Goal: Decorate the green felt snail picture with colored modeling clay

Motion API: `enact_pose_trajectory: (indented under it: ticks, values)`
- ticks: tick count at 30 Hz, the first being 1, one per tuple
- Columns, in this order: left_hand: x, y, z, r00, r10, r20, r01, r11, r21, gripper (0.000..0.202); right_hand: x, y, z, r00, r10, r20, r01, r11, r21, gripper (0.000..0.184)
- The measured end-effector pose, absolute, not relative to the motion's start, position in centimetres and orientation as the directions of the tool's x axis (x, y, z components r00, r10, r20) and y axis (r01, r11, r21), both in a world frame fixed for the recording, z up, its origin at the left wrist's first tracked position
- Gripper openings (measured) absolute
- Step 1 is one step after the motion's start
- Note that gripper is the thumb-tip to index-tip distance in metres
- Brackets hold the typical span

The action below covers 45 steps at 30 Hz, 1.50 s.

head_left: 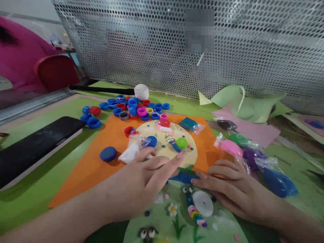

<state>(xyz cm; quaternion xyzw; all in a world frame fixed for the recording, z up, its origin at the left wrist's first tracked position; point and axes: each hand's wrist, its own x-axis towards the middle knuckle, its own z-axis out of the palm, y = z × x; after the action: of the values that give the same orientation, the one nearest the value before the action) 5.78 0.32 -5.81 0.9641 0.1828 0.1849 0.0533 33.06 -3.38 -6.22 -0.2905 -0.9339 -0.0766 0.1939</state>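
Note:
My left hand (141, 182) reaches over the craft picture with its fingers spread and nothing gripped. Its pointing fingertip is at the lower edge of a small clay snail with a lime-green cap (181, 143) for a shell. My right hand (235, 189) rests with fingers stretched out, its fingertips beside a blue clay strip (186, 177). Just below those fingertips lies another clay snail (191, 202) with googly eyes, striped tail and a white cap (203, 204). Above, a snail with a red cap (165, 124) sits on the cream round card (188, 158).
Several loose bottle caps (145, 116) lie beyond the orange sheet (83, 179). Bagged clay stands right, including a blue lump (279, 182); a bag of white clay (129, 152) touches my left hand's area. A black phone (37, 145) lies left. A perforated metal panel (141, 44) rises behind.

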Motion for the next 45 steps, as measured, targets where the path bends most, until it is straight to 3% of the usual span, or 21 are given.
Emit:
enact_pose_trajectory:
  ticks: [12,21,29,34,45]
  values:
    - [5.6,0.2,-5.7,0.886,0.420,0.199,0.381,-0.901,0.205,0.080,34.0,-3.5,-6.2,-0.771,0.499,0.395,0.543,0.840,-0.001,0.052]
    - [5.6,0.1,-5.7,0.879,0.445,0.174,0.411,-0.890,0.200,0.084,33.6,-3.6,-5.3,-0.756,0.486,0.439,0.544,0.839,0.008,0.045]
    - [5.8,0.1,-5.6,0.869,0.450,0.206,0.417,-0.890,0.186,0.083,33.5,-3.9,-5.2,-0.687,0.572,0.447,0.604,0.792,-0.085,0.063]
    - [5.7,0.0,-5.7,0.871,0.446,0.206,0.414,-0.892,0.183,0.081,33.0,-3.7,-5.3,-0.722,0.568,0.396,0.570,0.812,-0.125,0.056]
    - [5.8,-0.2,-5.6,0.854,0.474,0.213,0.456,-0.880,0.131,0.082,33.2,-3.7,-5.2,-0.726,0.566,0.390,0.597,0.800,-0.050,0.057]
